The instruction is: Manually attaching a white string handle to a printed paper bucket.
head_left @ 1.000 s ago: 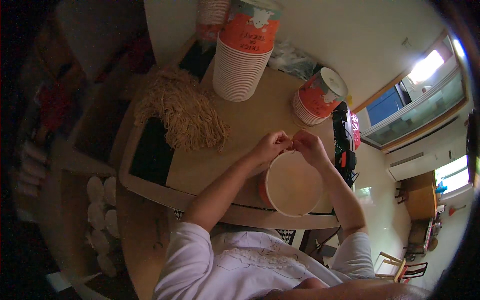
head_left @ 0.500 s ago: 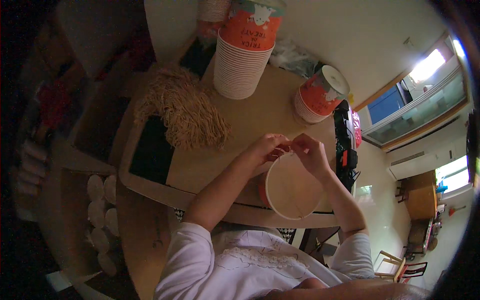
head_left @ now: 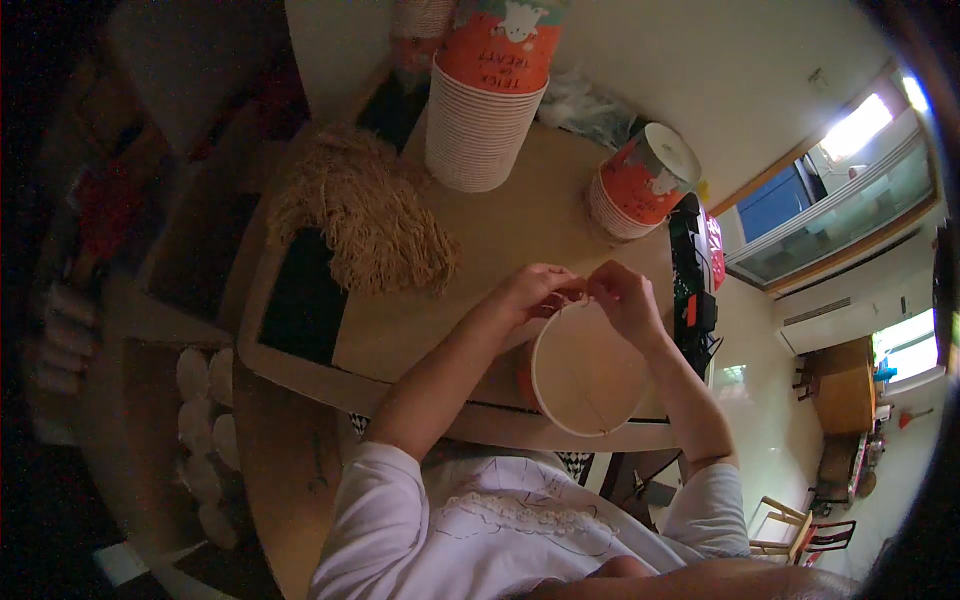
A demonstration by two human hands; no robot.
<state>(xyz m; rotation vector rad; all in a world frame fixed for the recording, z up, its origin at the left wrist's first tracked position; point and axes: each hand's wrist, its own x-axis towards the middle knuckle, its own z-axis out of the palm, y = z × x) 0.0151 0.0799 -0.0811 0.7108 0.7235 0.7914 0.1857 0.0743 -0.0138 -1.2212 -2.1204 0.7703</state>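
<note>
Tub (head_left: 590, 385), round, smooth, pale inside; left hand (head_left: 541, 291), right hand (head_left: 624, 298) above, each grip pinched on thin cord (head_left: 584, 299).

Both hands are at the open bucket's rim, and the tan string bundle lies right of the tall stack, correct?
No: the head view shows the tan string bundle left of the tall stack. The rest holds: left hand and right hand at the open bucket.

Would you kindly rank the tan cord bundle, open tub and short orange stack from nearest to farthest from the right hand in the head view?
1. Open tub, just below the right hand.
2. Short orange stack, beyond the hand.
3. Tan cord bundle, well to the left.
</note>
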